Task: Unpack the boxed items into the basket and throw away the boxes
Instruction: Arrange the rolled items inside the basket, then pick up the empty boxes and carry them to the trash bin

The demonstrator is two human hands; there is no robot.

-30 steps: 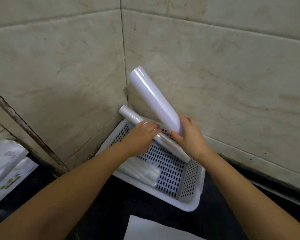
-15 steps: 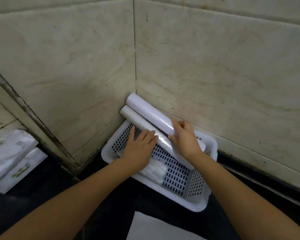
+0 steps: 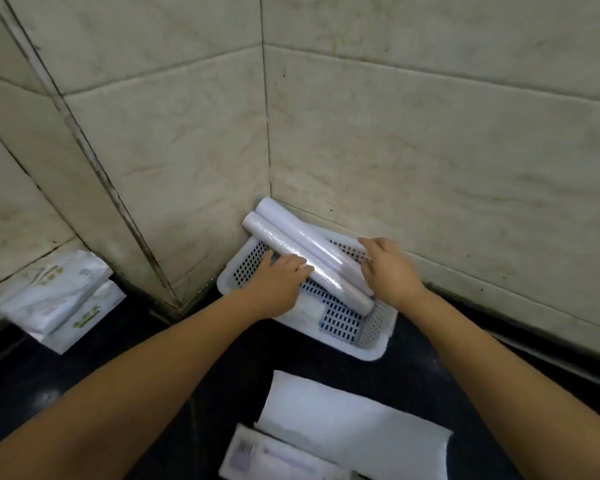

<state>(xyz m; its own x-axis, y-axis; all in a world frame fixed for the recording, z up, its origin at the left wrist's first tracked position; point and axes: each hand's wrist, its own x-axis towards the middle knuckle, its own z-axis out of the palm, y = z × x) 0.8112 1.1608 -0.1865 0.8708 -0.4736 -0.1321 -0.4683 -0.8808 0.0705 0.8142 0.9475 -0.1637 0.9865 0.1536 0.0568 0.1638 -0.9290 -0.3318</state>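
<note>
Now the view is pulling back and down compared with half a second ago: the flat white packets (image 3: pixel 54 299) at the far left are showing in full on the dark counter (image 3: pixel 160 344), and more of the white boxes (image 3: pixel 343 427) at the bottom edge is coming into frame. The left hand (image 3: pixel 274 282) is still lying palm-down with fingers spread and loose, resting against the near roll (image 3: pixel 309 266) without closing on it. Both rolls are lying side by side, slanting across the white perforated basket (image 3: pixel 374 344), their upper ends poking over its rim into the tiled corner; the far roll (image 3: pixel 291 225) is smooth and matte, the near one glossy and wrapped in crinkled film. A pale bundle is lying flat on the basket floor beneath the left wrist — too blurred to name. The right hand (image 3: pixel 388 271) is no longer pressing on the far roll; it is hovering open just beside the rolls' lower ends, fingers half curled, gripping nothing.
</note>
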